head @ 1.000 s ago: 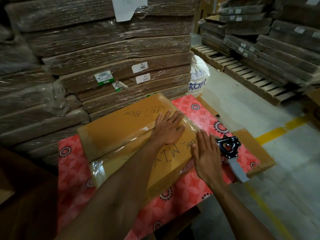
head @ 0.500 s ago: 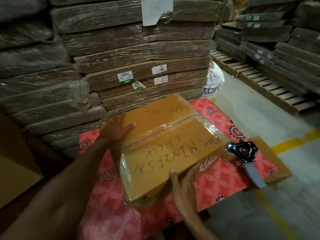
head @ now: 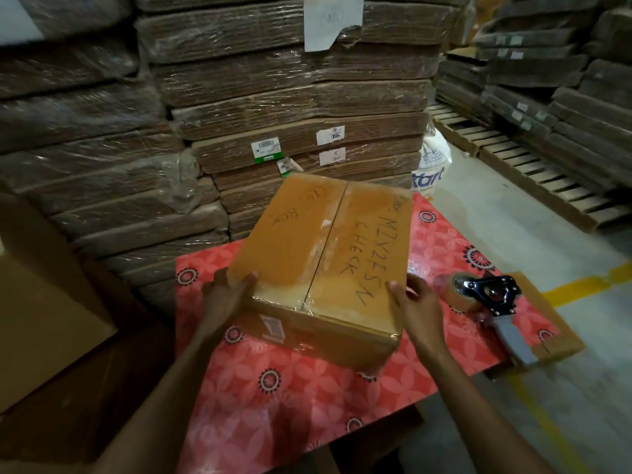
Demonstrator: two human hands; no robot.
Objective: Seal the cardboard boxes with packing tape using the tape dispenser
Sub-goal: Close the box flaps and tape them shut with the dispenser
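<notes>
**While both hands (head: 227, 295) (head: 415, 302) hold the box (head: 325, 254), the tape dispenser (head: 492, 295) lies beside it**

Where the red flowered table (head: 290, 405) meets the wall of stock, the brown cardboard box sits near the middle of the cloth, with one short end toward the person. Glossy clear tape runs along its centre seam and folds down over the near edge. Black marker writing covers both top flaps.

The left hand grips the near left corner, thumb on top and fingers curled round the side. The right hand holds the near right corner the same way: thumb on the top edge, fingers bent against the right side wall.

Just to the right of the box, apart from it, the tape dispenser lies on its side at the table's right end, its roll toward the box and its grey handle pointing to the near edge. It rests partly on a flat piece of cardboard (head: 554, 323).

Behind the table stand stacks of flattened cartons (head: 290, 97) wrapped in plastic film. A white sack (head: 432, 165) leans at their right corner, wooden pallets (head: 513, 165) lie on the floor beyond, and a yellow line (head: 578, 285) crosses the concrete.
</notes>
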